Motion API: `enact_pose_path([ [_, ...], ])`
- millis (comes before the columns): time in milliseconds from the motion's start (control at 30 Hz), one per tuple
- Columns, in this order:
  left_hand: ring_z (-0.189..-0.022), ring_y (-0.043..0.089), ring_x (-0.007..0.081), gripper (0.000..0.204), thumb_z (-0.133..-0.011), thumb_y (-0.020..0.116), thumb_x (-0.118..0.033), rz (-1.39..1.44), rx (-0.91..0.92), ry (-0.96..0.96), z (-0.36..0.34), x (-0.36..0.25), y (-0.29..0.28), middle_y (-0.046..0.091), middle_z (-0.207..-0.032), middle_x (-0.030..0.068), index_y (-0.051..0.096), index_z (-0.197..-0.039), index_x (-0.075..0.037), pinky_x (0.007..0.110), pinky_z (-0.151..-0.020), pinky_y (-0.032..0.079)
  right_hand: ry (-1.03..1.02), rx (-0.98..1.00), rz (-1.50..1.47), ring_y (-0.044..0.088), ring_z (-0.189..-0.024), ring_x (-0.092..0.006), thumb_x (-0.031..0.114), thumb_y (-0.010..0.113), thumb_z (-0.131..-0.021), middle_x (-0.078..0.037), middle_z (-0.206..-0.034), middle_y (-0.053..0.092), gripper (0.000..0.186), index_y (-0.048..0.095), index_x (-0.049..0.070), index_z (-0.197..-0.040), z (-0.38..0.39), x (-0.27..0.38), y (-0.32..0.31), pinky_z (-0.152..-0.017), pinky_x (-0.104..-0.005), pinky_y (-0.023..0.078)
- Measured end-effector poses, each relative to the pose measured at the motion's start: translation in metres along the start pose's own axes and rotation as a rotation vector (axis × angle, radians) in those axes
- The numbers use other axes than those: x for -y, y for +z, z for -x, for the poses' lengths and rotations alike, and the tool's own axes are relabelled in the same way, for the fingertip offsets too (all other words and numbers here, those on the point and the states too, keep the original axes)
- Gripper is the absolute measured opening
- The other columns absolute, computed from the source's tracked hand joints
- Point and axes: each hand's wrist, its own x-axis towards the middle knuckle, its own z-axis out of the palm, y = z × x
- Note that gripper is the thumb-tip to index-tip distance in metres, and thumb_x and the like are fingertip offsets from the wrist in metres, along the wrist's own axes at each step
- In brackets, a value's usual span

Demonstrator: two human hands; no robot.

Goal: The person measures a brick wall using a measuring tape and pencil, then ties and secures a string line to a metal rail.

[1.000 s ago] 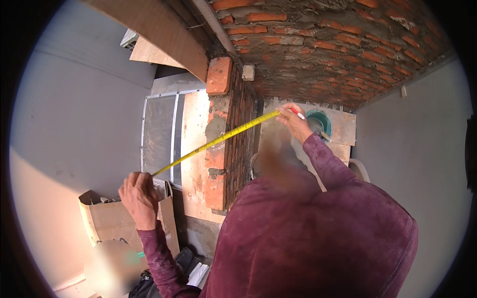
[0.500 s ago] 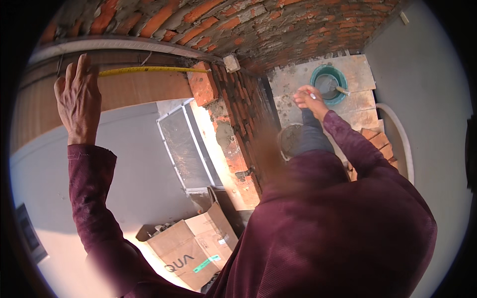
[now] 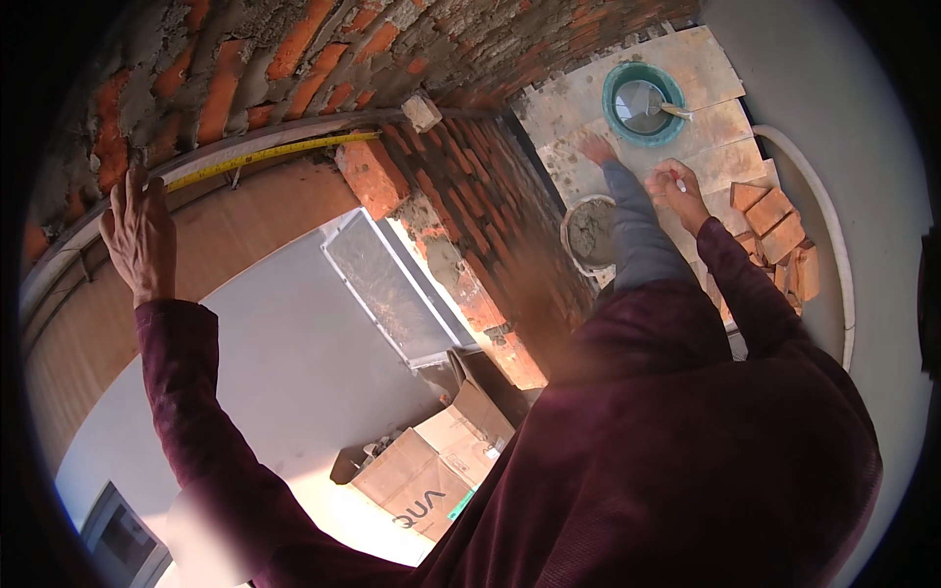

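1. The left hand point(image 3: 140, 230), near nine o'clock, had its fingers curled on one end of the yellow measuring tape point(image 3: 274, 151).
2. That ran through ten o'clock to the brick pillar point(image 3: 371, 176).
3. The right hand point(image 3: 678, 193), at two o'clock, was closed around a red-and-white pen point(image 3: 681, 184).

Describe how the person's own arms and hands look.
Both arms wear long, dark maroon fabric sleeves, the left sleeve and the right sleeve, reaching about to the wrists. The left sleeve has creases, paler patches and a loose, straight-edged cuff. The left hand and right hand are bare, without gloves.
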Motion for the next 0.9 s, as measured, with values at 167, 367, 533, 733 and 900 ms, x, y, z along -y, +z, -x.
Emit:
enact_pose_path([
  [167,-0.112,0.053,0.0209,0.022,-0.083,0.054,-0.009,0.042,-0.128,0.042,-0.002,0.001,0.032,0.056,-0.119,0.0009,0.066,-0.101,-0.013,0.04,-0.089,0.042,-0.032,-0.026,-0.007,0.062,-0.081,-0.0095,0.022,0.053,-0.097,-0.006,-0.095,0.067,0.021,0.057,0.007,-0.11,-0.001,0.033,0.013,-0.067,-0.0243,0.052],
  [367,-0.11,0.054,0.0217,0.024,-0.083,0.054,-0.009,0.072,-0.092,0.082,-0.01,-0.003,0.046,0.057,-0.113,0.0011,0.064,-0.104,-0.015,0.04,-0.086,0.043,-0.019,0.017,0.006,0.063,-0.082,-0.0096,0.022,0.054,-0.097,-0.005,-0.095,0.067,0.021,0.057,0.007,-0.11,-0.018,0.038,0.004,-0.068,-0.0248,0.052],
  [533,-0.106,0.054,0.0209,0.02,-0.083,0.055,-0.01,0.086,-0.161,0.066,-0.006,-0.018,0.047,0.057,-0.109,0.0002,0.063,-0.1,-0.015,0.04,-0.085,0.043,-0.023,0.02,0.026,0.063,-0.081,-0.0095,0.023,0.055,-0.096,-0.004,-0.095,0.067,0.021,0.058,0.007,-0.11,-0.02,0.038,0.003,-0.068,-0.0248,0.052],
  [733,-0.106,0.054,0.0199,0.019,-0.083,0.055,-0.011,0.092,-0.123,0.055,-0.009,-0.019,0.047,0.057,-0.107,-0.001,0.063,-0.099,-0.015,0.04,-0.085,0.043,0.022,0.034,0.054,0.062,-0.088,-0.0114,0.021,0.055,-0.096,-0.006,-0.101,0.067,0.02,0.058,0.008,-0.112,-0.025,0.039,-0.001,-0.076,-0.0279,0.052],
  [900,-0.106,0.055,0.0191,0.02,-0.084,0.055,-0.011,0.1,-0.134,0.034,-0.008,-0.023,0.046,0.058,-0.109,-0.0018,0.064,-0.102,-0.016,0.039,-0.086,0.043,0.017,0.033,0.044,0.062,-0.086,-0.0111,0.021,0.055,-0.097,-0.006,-0.1,0.067,0.02,0.058,0.008,-0.112,-0.025,0.046,0.005,-0.074,-0.0269,0.052],
])
